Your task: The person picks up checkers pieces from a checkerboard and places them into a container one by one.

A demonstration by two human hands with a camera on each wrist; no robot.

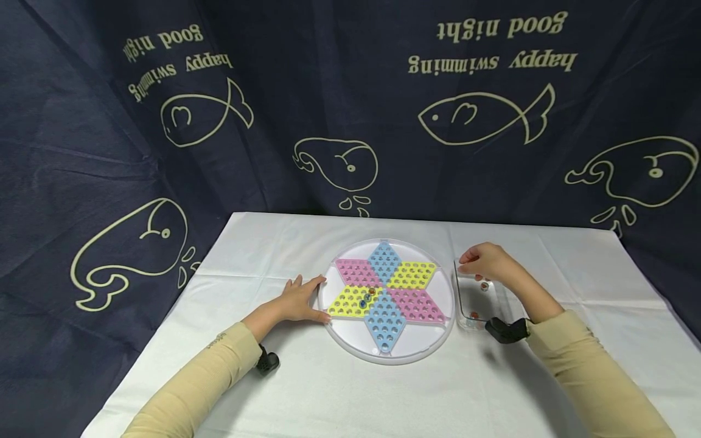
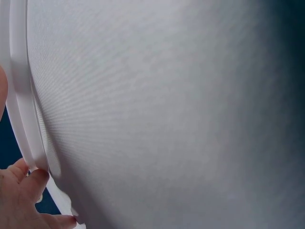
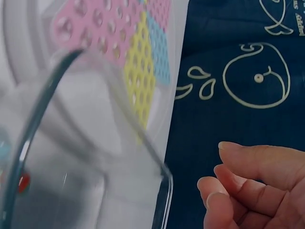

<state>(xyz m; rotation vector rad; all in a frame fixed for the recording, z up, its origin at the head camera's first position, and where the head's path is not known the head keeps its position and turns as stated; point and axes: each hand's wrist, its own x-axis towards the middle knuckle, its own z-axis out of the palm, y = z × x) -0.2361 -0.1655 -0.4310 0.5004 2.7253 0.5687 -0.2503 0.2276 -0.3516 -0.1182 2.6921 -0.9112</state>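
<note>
A round white Chinese checkers board (image 1: 350, 337) with a pink, yellow and blue star lies on the table. Two blue marbles (image 1: 362, 303) and an orange-red marble (image 1: 372, 291) sit in a row on its left yellow point. My left hand (image 1: 298, 301) rests at the board's left rim, fingers spread; in the left wrist view its fingertips (image 2: 40, 177) touch the rim. Over the far part of a clear box (image 1: 495, 310) hovers my right hand (image 1: 489, 263). Its thumb and loosely bent fingers (image 3: 215, 202) stand apart, with nothing showing between them in the right wrist view.
Inside the clear box lie a few marbles, one reddish (image 1: 474, 315) near its front. The box stands close beside the board's right edge. A white cloth (image 1: 263, 249) covers the table, and a dark blue curtain (image 1: 306, 79) with fish and whale drawings hangs behind.
</note>
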